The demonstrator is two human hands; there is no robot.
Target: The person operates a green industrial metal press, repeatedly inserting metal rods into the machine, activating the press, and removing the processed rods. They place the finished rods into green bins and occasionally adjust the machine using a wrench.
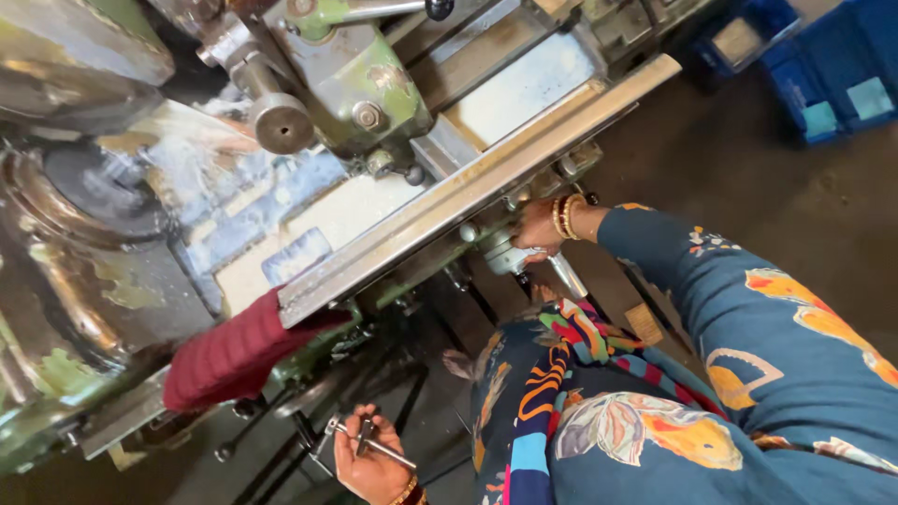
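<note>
Blue plastic crates (823, 65) sitting on floor at top right corner, stacked close together. Pale teal square labels (870, 96) showing on crate fronts, smaller one (819, 119) just left. Lighter grey-tan rectangular label (737, 39) sitting on leftmost crate. No screens, no signs showing.

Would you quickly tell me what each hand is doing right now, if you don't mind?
Left hand: closed around a metal T-shaped handle low on the machine.
Right hand: closed on a round metal knob under the machine's long rail.
</note>
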